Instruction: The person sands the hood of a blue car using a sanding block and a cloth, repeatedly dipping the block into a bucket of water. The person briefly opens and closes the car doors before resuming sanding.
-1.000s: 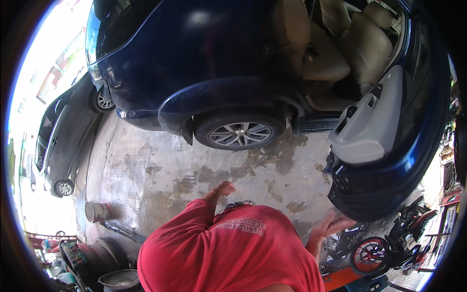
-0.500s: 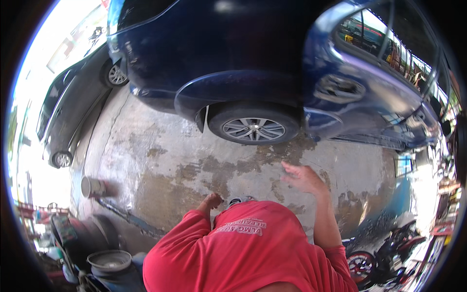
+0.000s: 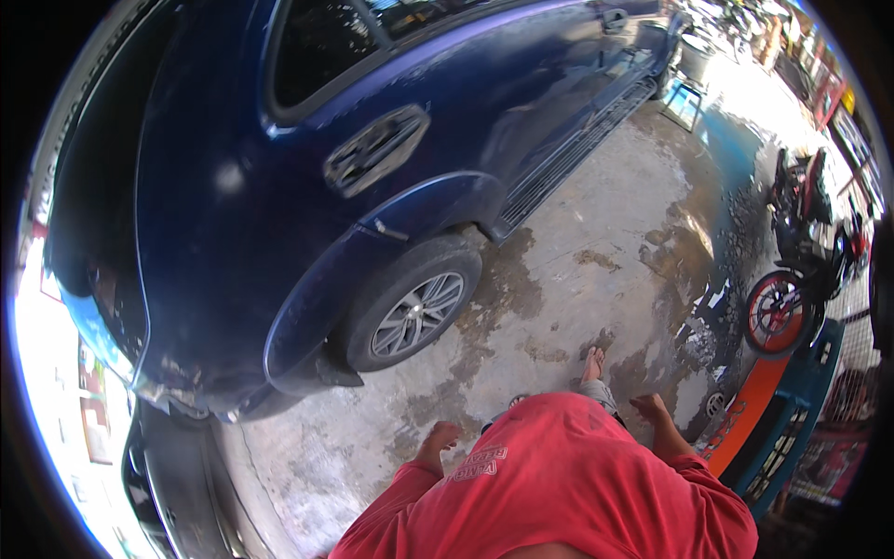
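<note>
My left hand (image 3: 442, 438) hangs low at my side over the concrete floor (image 3: 549, 317). Its fingers are loosely bent and a little apart, with nothing seen in them. On the other side, my right hand (image 3: 649, 407) is held beside my leg, its loose fingers also free of any object. Neither hand touches the dark blue car (image 3: 233, 186) in front of me. The rear wheel (image 3: 417, 315) of that car is nearest to my left hand. My bare foot (image 3: 593, 361) shows ahead of my red shirt (image 3: 549, 475).
A motorcycle (image 3: 778, 312) with a red-rimmed wheel stands at the right. Below it lie an orange panel (image 3: 745, 410) and a dark green bumper-like part (image 3: 792, 429). A dark car (image 3: 177, 484) is at the lower left. A blue-legged stand (image 3: 684, 104) stands at the far right.
My view has turned to the right, and the blue car's side and step now stretch away ahead. My right hand has dropped from its raised, outstretched position to beside my leg. A foot has stepped forward.
</note>
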Tool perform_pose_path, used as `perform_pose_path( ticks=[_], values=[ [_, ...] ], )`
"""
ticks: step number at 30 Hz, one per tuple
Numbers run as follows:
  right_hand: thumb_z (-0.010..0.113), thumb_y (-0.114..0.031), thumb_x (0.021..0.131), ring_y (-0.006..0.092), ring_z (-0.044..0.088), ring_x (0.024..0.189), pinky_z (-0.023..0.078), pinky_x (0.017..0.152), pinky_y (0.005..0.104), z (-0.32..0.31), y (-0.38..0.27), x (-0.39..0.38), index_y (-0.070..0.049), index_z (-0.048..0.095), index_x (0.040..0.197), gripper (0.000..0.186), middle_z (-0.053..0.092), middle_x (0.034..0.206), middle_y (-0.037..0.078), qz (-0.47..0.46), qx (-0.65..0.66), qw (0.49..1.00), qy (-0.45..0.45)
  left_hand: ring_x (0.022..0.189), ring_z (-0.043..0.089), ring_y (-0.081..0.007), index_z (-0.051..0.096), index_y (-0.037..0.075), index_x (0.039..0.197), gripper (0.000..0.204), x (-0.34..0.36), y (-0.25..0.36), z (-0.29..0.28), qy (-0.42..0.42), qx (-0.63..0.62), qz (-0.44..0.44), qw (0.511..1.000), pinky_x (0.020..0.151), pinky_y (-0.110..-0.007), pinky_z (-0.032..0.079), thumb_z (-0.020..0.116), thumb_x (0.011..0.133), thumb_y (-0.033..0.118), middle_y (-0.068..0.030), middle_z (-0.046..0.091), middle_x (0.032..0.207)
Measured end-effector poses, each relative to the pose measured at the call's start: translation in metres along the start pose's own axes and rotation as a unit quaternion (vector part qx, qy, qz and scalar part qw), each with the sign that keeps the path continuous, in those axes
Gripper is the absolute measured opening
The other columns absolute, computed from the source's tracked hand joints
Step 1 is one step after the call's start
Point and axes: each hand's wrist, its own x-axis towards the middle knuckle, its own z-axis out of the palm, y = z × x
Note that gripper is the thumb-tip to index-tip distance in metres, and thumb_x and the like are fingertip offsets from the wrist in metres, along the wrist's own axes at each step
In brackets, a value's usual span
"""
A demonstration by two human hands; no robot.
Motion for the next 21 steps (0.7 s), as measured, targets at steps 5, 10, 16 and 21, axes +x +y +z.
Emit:
perform_pose_path(
  ticks=[5,10,16,21],
  values=[
    [0.078,-0.028,0.096,0.0316,0.073,0.082,0.058,0.069,0.0461,-0.002,0.079,-0.029,-0.005,0.076,0.111,0.028,0.073,0.098,0.012,0.194,0.243,0.95,-0.015,0.075,0.075,-0.0183,0.078,0.013,0.116,0.031,0.023,0.128,-0.042,0.047,-0.01,-0.016,0.999,0.065,-0.035,0.061,0.073,0.096,0.035,-0.0042,0.077,0.095],
    [0.075,-0.014,0.098,0.0233,0.062,0.062,0.047,0.052,0.0407,-0.04,0.089,0.018,-0.002,0.074,0.107,0.016,0.065,0.075,0.01,0.146,0.42,0.896,0.0,0.075,0.073,-0.0161,0.076,0.013,0.122,0.03,0.041,0.274,-0.01,0.027,-0.008,0.082,0.996,0.06,-0.035,0.059,0.072,0.1,0.032,-0.0038,0.077,0.1],
    [0.075,-0.02,0.098,0.0202,0.064,0.069,0.049,0.06,0.0352,-0.143,0.073,0.073,-0.009,0.073,0.124,0.028,0.072,0.093,0.005,0.11,0.391,0.913,0.041,0.077,0.075,-0.018,0.075,0.011,0.126,0.031,0.043,0.446,0.072,-0.02,0.117,0.142,0.983,0.058,-0.033,0.057,0.073,0.101,0.029,-0.0046,0.078,0.107],
    [0.076,-0.025,0.099,0.0211,0.071,0.078,0.054,0.065,0.0365,-0.233,0.072,0.119,-0.009,0.071,0.134,0.039,0.078,0.108,0.006,0.068,0.364,0.923,0.102,0.083,0.078,-0.0208,0.075,0.01,0.127,0.033,0.04,0.558,0.101,-0.01,0.188,0.186,0.964,0.061,-0.035,0.06,0.074,0.101,0.03,-0.0058,0.079,0.109]
  ],
)
